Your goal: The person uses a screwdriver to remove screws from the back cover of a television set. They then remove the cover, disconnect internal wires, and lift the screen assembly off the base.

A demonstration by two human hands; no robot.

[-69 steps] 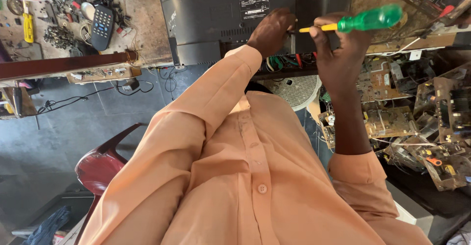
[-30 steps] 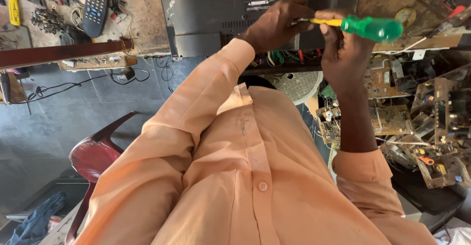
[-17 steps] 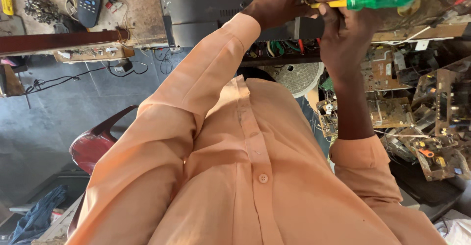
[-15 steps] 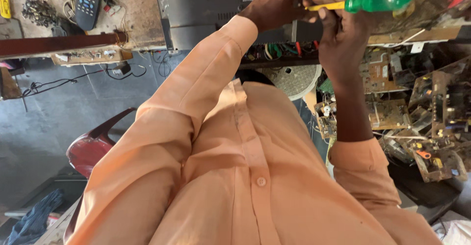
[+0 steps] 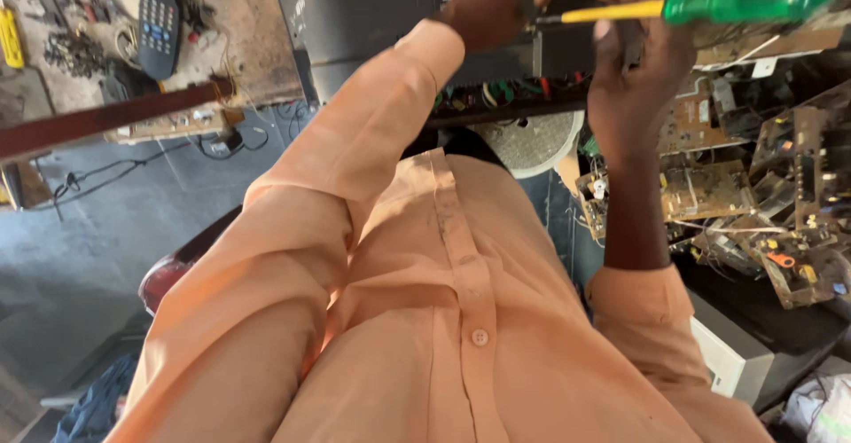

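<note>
From the head camera I see my right hand (image 5: pixel 634 62) raised in front of the dark casing (image 5: pixel 372 17) of a set that stands on the workbench (image 5: pixel 239 26), fingers wrapped around a screwdriver (image 5: pixel 700 4) with a green handle and yellow shank, held nearly level with its tip pointing left at the casing's back panel. My left hand (image 5: pixel 496 0) rests curled against that panel just beside the tip; whether it pinches anything I cannot tell. To do this well, I judge I should keep the shank square to the screw, press in before turning, and let the left hand steady the tip. A remote control (image 5: pixel 160 22) lies near the workbench's far left corner.
</note>
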